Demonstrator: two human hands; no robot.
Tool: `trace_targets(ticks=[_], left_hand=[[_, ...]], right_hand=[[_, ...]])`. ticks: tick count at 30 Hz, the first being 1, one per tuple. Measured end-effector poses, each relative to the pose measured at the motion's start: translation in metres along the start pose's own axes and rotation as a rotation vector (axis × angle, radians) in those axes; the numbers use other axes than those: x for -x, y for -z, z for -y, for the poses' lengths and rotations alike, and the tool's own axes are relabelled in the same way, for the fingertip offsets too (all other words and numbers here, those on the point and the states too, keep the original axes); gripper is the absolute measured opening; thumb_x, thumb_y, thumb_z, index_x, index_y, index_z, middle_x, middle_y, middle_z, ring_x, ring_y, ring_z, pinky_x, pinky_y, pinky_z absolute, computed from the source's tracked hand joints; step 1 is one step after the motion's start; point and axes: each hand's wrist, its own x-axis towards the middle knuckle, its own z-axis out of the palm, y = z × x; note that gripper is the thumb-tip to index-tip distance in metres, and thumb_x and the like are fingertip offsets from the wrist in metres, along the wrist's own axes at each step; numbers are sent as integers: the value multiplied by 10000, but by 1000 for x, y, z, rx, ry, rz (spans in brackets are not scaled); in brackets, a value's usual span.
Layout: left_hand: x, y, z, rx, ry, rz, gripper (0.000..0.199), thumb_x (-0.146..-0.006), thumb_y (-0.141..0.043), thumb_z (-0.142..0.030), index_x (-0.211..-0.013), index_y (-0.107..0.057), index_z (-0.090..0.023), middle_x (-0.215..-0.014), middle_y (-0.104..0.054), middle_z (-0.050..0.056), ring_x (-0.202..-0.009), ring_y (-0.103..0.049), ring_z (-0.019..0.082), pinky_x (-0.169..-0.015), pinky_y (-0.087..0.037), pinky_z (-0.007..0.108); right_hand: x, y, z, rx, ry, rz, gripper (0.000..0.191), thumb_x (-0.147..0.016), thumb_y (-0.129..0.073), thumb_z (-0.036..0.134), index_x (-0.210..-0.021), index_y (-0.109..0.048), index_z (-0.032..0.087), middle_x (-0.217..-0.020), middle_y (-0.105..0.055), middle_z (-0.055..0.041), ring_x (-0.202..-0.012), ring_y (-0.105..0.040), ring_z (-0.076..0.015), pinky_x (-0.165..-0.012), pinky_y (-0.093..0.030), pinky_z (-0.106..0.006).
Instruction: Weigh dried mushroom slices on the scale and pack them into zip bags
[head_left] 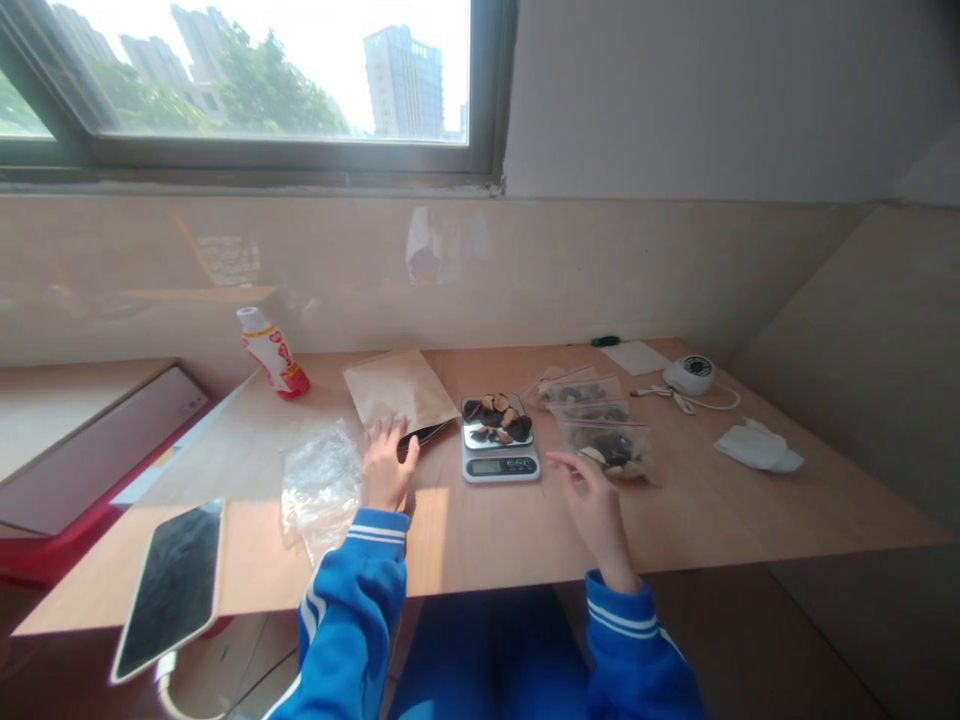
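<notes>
Dried dark-and-tan slices (499,415) sit on a small white digital scale (472,473)

The slices lie loosely heaped on the scale's shiny square plate, near the middle of the light wood-toned table (502,540); the display's reading is too small to make out. Just left of the scale lies a flat tan paper bag (401,390), its dark mouth gaping toward the person. The left hand (386,470) rests at the bag's near edge, fingers spread over the paper and thumb apart by the opening. The right hand (596,500) is just right of the scale, its fingers loosely bent; whether they pinch anything, I cannot tell.

Beyond the right hand, clear zip-top plastic bags (615,450) holding dark and pale pieces lie in an overlapping row. A crumpled clear plastic bag (319,490) lies beside the left hand. Farther left stand a red-and-white plastic bottle (274,355), tilted in the view, and, at the table's near edge, a dark-screened phone (172,585) with a white cable (166,675) plugged in. At the far right are a white round camera (688,375) with its cord, a crumpled white tissue (757,445), a white paper sheet (635,357) and a green-handled tool (605,341) near the wall.
</notes>
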Motion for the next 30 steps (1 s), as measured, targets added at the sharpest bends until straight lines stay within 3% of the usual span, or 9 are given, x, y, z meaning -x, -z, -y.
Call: trace_targets(ticks=[4, 8, 10, 13, 17, 20, 24, 27, 30], left_hand=[[15, 22, 3, -90, 211, -168, 404, -877, -400, -251, -1227, -580, -161, -1299, -569, 132, -1208, -519, 273, -1040, -384, 435], [29, 37, 21, -302, 402, 31, 376, -809, -513, -304, -1134, -636, -160, -1194, -603, 184, -1067, -563, 367, -878, -445, 538], [31, 40, 29, -334, 380, 100, 359, -804, -520, -323, -1100, -653, -170, -1116, -634, 179, -998, -583, 363, -832, -456, 532], [29, 41, 32, -332, 357, 109, 339, -807, -517, -320, -1081, -662, -183, -1072, -649, 162, -942, -594, 340, -813, -457, 503], [25, 41, 17, -327, 387, 39, 387, -818, -523, -347, -1143, -623, -162, -1173, -603, 171, -1062, -553, 355, -900, -411, 528], [19, 35, 1, -280, 275, 12, 465, -837, -517, -380, -1228, -556, -132, -1285, -532, 182, -1151, -516, 335, -965, -388, 491], [4, 18, -12, -261, 86, 134, 459, -827, -536, -313, -1246, -535, -126, -1311, -528, 172, -1185, -498, 320, -967, -394, 433], [-4, 8, -12, -275, 64, 178, 418, -846, -488, -250, -1245, -539, -138, -1289, -556, 156, -1130, -534, 317, -928, -414, 428], [-4, 5, -5, -238, 74, 150, 382, -862, -436, -188, -1222, -560, -149, -1266, -584, 131, -1131, -543, 289, -935, -415, 404]], right_hand=[[1, 11, -11, 1, -33, 24, 250, -870, -447, 271, -937, -679, 204, -926, -712, -83, -862, -655, -220, -742, -527, -341], [3, 15, -20, 8, -53, 33, 256, -859, -455, 285, -925, -687, 202, -898, -716, -82, -833, -664, -219, -725, -530, -337], [4, 14, -23, 6, -54, 40, 259, -857, -459, 294, -929, -689, 202, -890, -719, -81, -820, -668, -218, -720, -531, -335], [4, 12, -23, -3, -56, 62, 258, -855, -465, 300, -931, -692, 203, -895, -725, -78, -804, -674, -215, -710, -532, -327], [5, 12, -20, -5, -61, 107, 257, -858, -457, 285, -924, -692, 206, -905, -726, -74, -791, -668, -216, -704, -532, -325], [6, 7, -17, -3, -49, 128, 268, -880, -440, 288, -933, -687, 201, -920, -713, -79, -799, -652, -215, -705, -529, -322], [0, -24, -9, 111, 36, 91, 337, -910, -400, 256, -1132, -646, 193, -954, -636, -98, -866, -613, -219, -781, -514, -353], [-11, -57, -5, 288, 156, 84, 410, -882, -418, 187, -1254, -590, 196, -920, -560, -105, -867, -569, -238, -788, -499, -388], [-22, -78, -7, 455, 231, 106, 430, -854, -441, 146, -1250, -601, 186, -896, -536, -119, -828, -522, -253, -735, -486, -397]])
